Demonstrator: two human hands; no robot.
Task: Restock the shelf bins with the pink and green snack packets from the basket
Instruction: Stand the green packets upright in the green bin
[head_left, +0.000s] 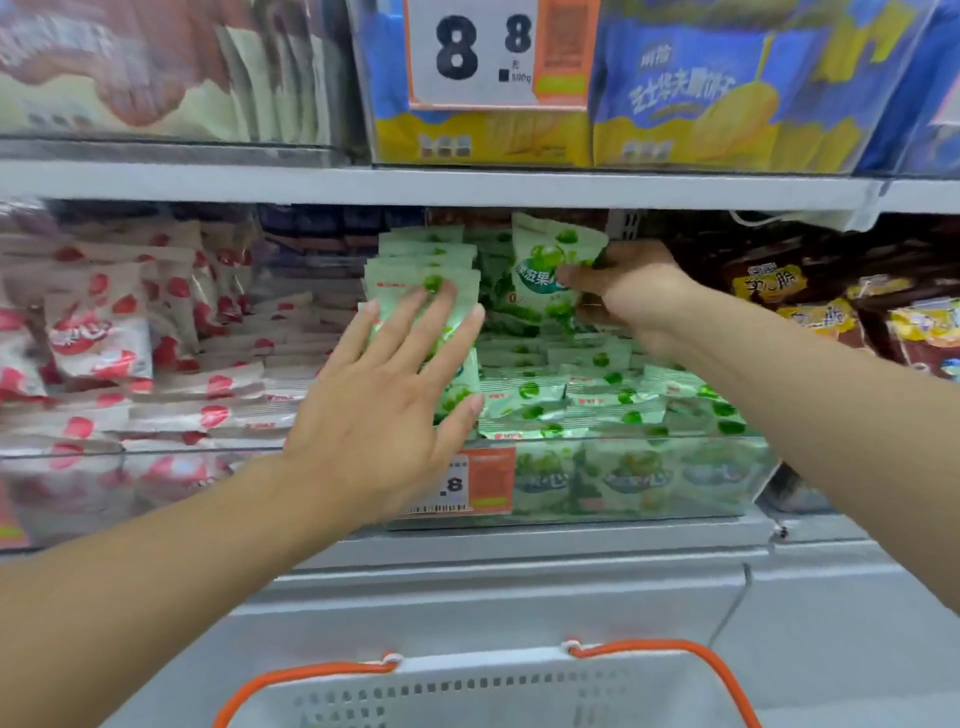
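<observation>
My left hand (384, 400) lies flat with spread fingers against an upright stack of green snack packets (415, 283) at the left side of the clear green bin (675, 483). My right hand (623, 288) pinches one green packet (550, 260) upright at the back of the same bin, thumb on its front. More green packets (587, 389) lie flat in the bin below. Pink packets (98, 332) fill the clear bin to the left. The white basket (493, 691) with orange handles sits at the bottom edge; its contents are out of view.
A shelf board (467, 184) runs just above the bins, with blue and yellow snack bags (701, 88) and a price card (483, 52) on top. Brown and yellow packets (810, 296) fill the bin to the right. A grey ledge (519, 571) lies between shelf and basket.
</observation>
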